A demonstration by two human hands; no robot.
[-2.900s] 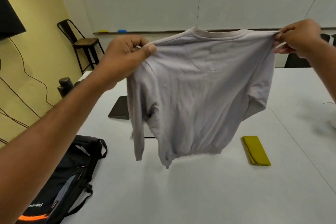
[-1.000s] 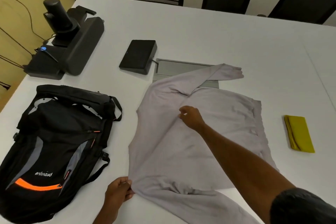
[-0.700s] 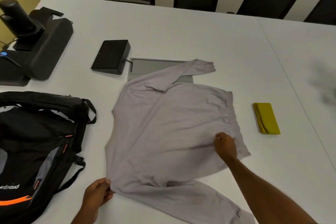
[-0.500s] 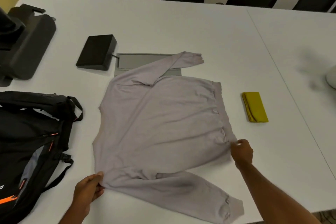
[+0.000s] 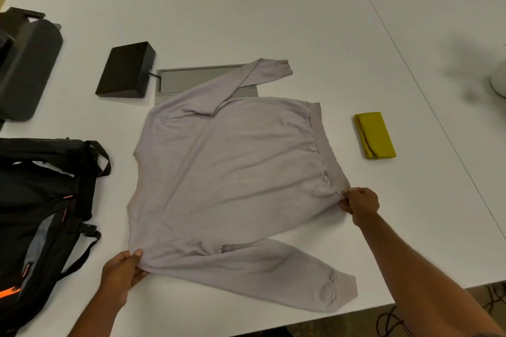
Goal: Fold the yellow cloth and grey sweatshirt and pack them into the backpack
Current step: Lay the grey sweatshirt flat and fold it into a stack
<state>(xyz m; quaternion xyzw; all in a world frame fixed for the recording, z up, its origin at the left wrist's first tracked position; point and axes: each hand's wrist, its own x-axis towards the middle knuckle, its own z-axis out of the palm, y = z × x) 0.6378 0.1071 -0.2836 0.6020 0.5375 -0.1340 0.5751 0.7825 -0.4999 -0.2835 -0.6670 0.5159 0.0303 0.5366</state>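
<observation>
Head view: grey sweatshirt lies spread flat mid-worktop, hem toward the right edge, one sleeve along the near edge. Left hand pinches its near shoulder corner; right hand pinches the near hem corner. Yellow cloth, folded, lies near the hem toward the right edge. Backpack lies at the left edge.

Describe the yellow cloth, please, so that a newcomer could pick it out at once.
On the white table, find the grey sweatshirt spread flat in the middle. Just beyond its waistband, on the right, lies the yellow cloth, folded into a small oblong, the only yellow thing there.
</observation>
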